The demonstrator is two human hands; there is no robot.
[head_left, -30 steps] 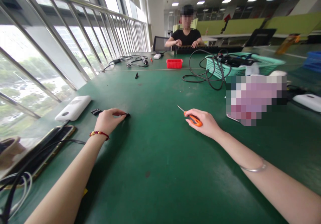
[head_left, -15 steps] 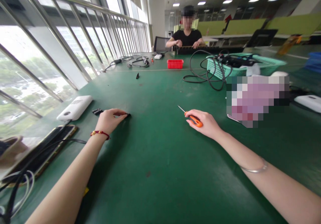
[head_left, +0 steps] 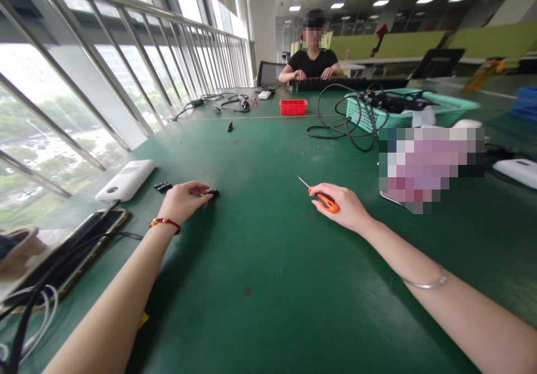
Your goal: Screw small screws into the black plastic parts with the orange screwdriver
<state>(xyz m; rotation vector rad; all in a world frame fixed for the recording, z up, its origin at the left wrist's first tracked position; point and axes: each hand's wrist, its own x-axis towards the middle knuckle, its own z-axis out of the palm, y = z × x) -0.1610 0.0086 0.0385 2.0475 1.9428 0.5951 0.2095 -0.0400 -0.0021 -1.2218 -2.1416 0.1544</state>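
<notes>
One pinch has just loosened: the left hand [head_left: 183,202] now parts its fingers beside the small black piece [head_left: 214,193] on the bench's [head_left: 251,240] left, likely freeing it. The right hand [head_left: 343,206] steadily grips the orange screwdriver [head_left: 329,202].

Left hand [head_left: 184,202] at table [head_left: 251,251], left of centre, small part [head_left: 213,193] at its fingertips; another piece [head_left: 163,187] just left of it. Right hand [head_left: 342,206] right of centre, around screwdriver [head_left: 329,202], tip pointing far-left. Power bank [head_left: 128,179] far left, phone [head_left: 78,254] nearer, cord [head_left: 104,234] across phone. Tray [head_left: 293,107] farther back, middle; cable bundle [head_left: 226,103] to its left. Basket [head_left: 457,105] back right, cables in it, loops [head_left: 331,133] on table at its left. Pixelated item [head_left: 423,167] before basket. Co-worker [head_left: 312,64] behind table's far end. Railing [head_left: 193,33] along left side.
</notes>
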